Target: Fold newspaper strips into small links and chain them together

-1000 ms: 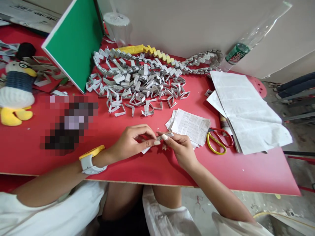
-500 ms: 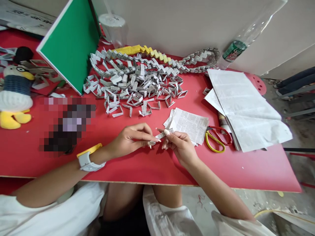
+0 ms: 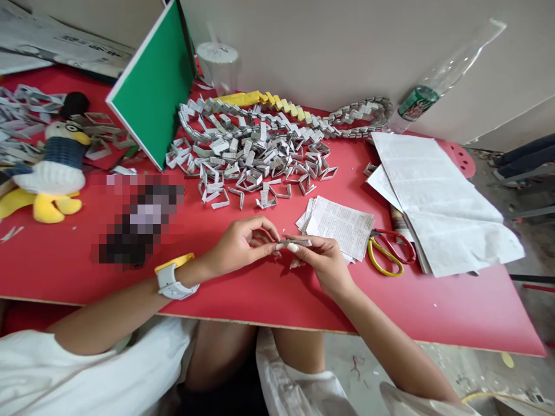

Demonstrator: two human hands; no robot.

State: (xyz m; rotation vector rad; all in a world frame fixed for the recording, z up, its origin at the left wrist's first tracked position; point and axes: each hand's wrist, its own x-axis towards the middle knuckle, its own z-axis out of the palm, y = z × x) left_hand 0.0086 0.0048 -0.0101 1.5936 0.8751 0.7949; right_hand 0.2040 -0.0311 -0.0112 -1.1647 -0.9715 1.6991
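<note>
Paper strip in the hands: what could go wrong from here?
1. The narrow paper strip is held only between fingertips of the left hand and right hand, so it might slip or crease.
2. The paper sheets lie loose right beside the right hand; a sideways bump could shift them.
3. The folded paper pieces are piled unlinked ahead; a careless reach might scatter them.

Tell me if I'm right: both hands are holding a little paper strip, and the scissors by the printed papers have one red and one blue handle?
Nearly: the head view shows the scissors by the printed papers have one red and one yellow handle, not blue. The left hand and right hand do hold a little paper strip.
</note>
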